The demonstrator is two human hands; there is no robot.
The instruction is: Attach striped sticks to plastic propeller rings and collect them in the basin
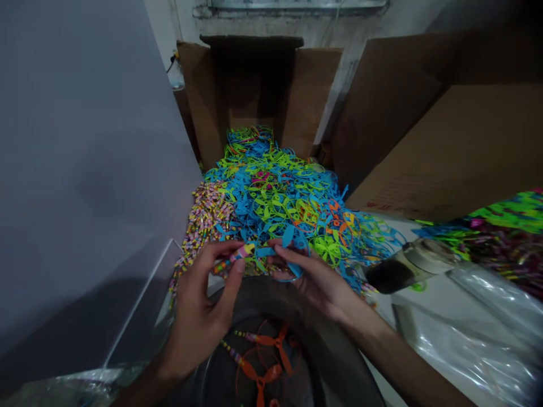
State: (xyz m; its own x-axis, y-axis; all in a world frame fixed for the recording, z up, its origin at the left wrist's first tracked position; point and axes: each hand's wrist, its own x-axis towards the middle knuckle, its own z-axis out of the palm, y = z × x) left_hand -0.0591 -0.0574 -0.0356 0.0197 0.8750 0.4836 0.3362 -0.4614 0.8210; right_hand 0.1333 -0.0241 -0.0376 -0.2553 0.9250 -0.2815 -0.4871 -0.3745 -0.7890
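My left hand [203, 305] pinches a thin striped stick [233, 258] with multicoloured bands between thumb and fingers. My right hand [309, 280] holds a blue plastic propeller ring [288, 254], and its hub meets the stick's tip between my hands. Behind them lies a heap of tangled blue, green and orange propeller rings [275, 198]. A pile of loose striped sticks [207, 220] runs along the heap's left side. Below my hands, a dark round tub [237, 362] holds orange propellers on sticks [263, 362].
Cardboard box flaps [441, 147] stand behind and right of the heap. A tall grey panel [85, 169] fills the left side. To the right lie a clear plastic bag [479, 322], a dark-ended bottle-like object [409, 265] and a heap of colourful toy parts [504, 237].
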